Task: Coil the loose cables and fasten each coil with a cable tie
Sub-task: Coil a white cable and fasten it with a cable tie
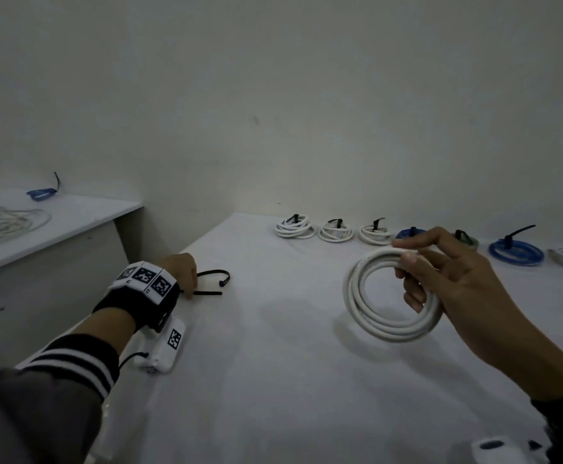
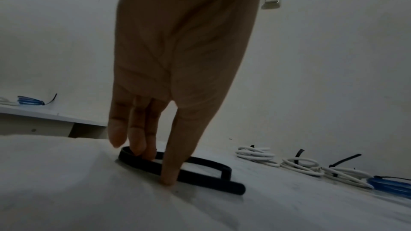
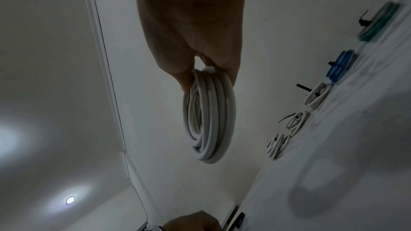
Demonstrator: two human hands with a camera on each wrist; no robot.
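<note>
Here the right hand (image 1: 454, 279) grips a white coil (image 1: 390, 296) above the table (image 1: 273, 380), thumb over the top of the loop and fingers curled through its middle; about 3 smooth turns, no tie on it. The left hand (image 1: 179, 269) reaches down to a black tie (image 1: 211, 283) lying bent on the table, fingertips (image 2: 169, 180) touching its strap; whether they pinch it I cannot tell. No readable writing shows.
</note>
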